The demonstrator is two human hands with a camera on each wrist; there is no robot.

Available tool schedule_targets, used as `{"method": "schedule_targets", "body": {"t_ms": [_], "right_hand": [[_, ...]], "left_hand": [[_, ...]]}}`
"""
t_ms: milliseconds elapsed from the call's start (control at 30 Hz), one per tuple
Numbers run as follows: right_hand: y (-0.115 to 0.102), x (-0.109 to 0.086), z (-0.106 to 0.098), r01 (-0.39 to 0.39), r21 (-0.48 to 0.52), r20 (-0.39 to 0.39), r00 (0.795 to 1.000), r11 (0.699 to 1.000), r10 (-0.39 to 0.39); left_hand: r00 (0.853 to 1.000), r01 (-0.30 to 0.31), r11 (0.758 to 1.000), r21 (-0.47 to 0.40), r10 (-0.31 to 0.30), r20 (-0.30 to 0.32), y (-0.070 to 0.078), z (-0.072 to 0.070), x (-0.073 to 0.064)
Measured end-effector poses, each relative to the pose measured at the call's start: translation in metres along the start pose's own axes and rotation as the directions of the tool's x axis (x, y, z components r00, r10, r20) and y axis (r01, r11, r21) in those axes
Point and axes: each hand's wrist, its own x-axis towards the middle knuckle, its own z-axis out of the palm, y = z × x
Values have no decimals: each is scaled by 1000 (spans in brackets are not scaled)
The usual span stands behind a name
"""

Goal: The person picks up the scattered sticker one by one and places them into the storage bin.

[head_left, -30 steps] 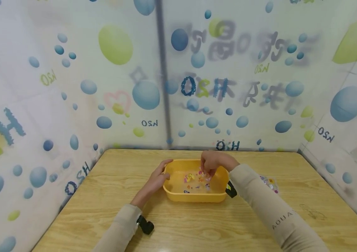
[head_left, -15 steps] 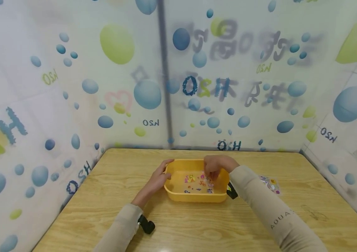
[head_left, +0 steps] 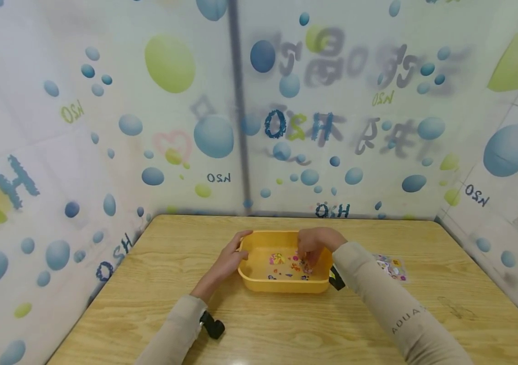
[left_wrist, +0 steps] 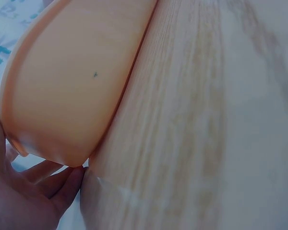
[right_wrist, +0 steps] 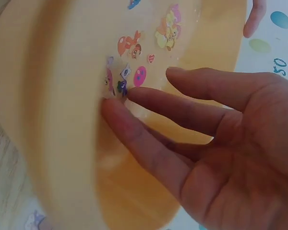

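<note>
My left hand (head_left: 227, 259) grips the left end of a yellow plastic basin (head_left: 281, 287), thumb over the rim. In the left wrist view its fingers curl under the basin's outer wall (left_wrist: 72, 86). Inside the basin lie several small cartoon stickers, among them a yellow-and-pink one (right_wrist: 169, 31), an orange one (right_wrist: 129, 45) and a round pink one (right_wrist: 139, 75). My right hand (head_left: 313, 242) reaches down into the basin's right half. In the right wrist view its fingers are extended, fingertips (right_wrist: 137, 95) right at a cluster of small stickers, thumb apart.
A printed sticker sheet (head_left: 391, 267) lies on the wooden table (head_left: 259, 329) to the right of the basin, partly behind my right sleeve (head_left: 391, 299). A bubble-patterned curtain (head_left: 213, 137) hangs behind the table and along its sides.
My right hand has moved lower and slightly to the right inside the basin. The stickers there have shifted a little. My left hand keeps its hold on the rim.
</note>
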Motion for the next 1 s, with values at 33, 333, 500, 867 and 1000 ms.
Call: {"method": "schedule_targets", "body": {"t_ms": [33,333,500,867,1000], "right_hand": [[0,-1,0,-8,-7,2,1000,1000,8],[0,-11,7,-27,-133,-47,999,991,21],[4,-20,5,90,-222,-131,984,971,-121],[35,-53,-11,273,-257,-324,879,927,-349],[55,-62,-11,268,-223,-437,832,937,-341]], "left_hand": [[1000,-1,1000,0,1,1,0,0,0],[1000,-9,1000,5,9,5,-3,0,1],[1000,-9,1000,5,9,4,-4,1,3],[1000,-25,1000,16,25,-1,1,-1,1],[1000,-20,1000,10,20,-1,0,0,0]]}}
